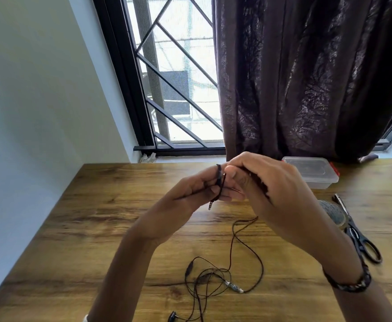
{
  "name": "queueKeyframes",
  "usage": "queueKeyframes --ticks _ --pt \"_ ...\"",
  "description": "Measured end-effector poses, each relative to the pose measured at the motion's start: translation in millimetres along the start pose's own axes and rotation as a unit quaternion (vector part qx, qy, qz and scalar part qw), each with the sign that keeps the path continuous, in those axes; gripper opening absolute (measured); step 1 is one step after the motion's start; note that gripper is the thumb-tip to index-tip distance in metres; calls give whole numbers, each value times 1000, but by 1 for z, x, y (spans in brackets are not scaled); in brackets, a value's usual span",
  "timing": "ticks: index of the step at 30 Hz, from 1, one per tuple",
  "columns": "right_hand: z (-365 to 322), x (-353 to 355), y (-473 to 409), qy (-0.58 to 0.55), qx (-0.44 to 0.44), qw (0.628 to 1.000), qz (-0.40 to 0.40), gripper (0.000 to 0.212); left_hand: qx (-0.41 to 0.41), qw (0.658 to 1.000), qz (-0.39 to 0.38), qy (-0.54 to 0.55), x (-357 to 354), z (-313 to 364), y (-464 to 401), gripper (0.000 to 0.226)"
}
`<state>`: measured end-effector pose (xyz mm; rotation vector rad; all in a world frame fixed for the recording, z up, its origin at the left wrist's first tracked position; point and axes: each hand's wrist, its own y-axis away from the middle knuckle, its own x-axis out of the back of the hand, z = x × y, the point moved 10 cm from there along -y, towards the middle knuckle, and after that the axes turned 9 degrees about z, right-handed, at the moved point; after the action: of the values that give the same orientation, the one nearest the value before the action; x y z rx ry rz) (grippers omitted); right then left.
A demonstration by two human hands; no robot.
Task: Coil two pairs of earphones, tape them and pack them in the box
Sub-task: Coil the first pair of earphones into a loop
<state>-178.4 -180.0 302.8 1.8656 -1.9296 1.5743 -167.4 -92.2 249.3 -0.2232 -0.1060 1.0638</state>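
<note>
A: Both hands are hovering above the wooden table (pixel 79 219), close together. The left hand (pixel 190 194) is curling partly shut, with turns of the dark earphone cable (pixel 219 180) looping round its raised fingers; the jack plug (pixel 210 205) is hanging just below its fingertips.

B: And the right hand (pixel 267 189)?

A: It is meeting the left, fingers bending inward and closing on the same cable at the coil. The palm is facing away, so exactly how it is pinching I cannot tell. A woven bracelet (pixel 350 284) is sitting on that wrist.

B: Where is the remaining cable going?

A: A strand is dropping from under the right hand to the tabletop, then running nearer the body into a loose tangle (pixel 211 280) below and between the two forearms. An inline piece with a pale end (pixel 234 287) is lying in that tangle; one earbud (pixel 172 318) is showing at the bottom edge, under the left forearm. Whether the tangle is one pair or two, I cannot tell.

B: The box?

A: A clear plastic box (pixel 313 173) with a red clasp is resting just beyond the right hand, partly hidden by it. To the right of that hand, black-handled scissors (pixel 362 238) are lying beside a greyish roll (pixel 331 212), blurred. A dark curtain (pixel 306 77) and a barred window (pixel 176 77) are standing beyond both hands.
</note>
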Motion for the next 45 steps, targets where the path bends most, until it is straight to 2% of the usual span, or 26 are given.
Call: queueKeyframes --ticks 5,16,22,26,29,33,35,39,45 --pt "-5 5 -11 4 44 999 0 21 3 1000 -10 13 -6 5 2 35" --pt "5 2 -22 -12 41 999 -3 25 5 1000 -10 -22 -5 9 4 35" --pt "12 -6 -23 -119 29 992 -41 19 6 1000 -24 -13 -5 10 4 35" --pt "23 -26 -20 -283 -32 955 -86 16 -10 998 -51 17 -8 15 6 35" --pt "32 -42 -12 -389 -81 914 -77 18 -21 997 -59 53 -11 17 5 38" --pt "45 -66 4 -436 -135 888 -53 26 -27 993 -34 114 -5 19 3 40" --pt "45 -76 14 -443 -146 883 -49 19 -24 990 -14 138 1 19 0 41" --pt "38 -86 31 -377 -139 915 -40 23 -11 991 47 126 17 12 -7 42" --pt "26 -76 42 -208 -90 973 -48 25 -18 993 110 47 32 5 -11 43"
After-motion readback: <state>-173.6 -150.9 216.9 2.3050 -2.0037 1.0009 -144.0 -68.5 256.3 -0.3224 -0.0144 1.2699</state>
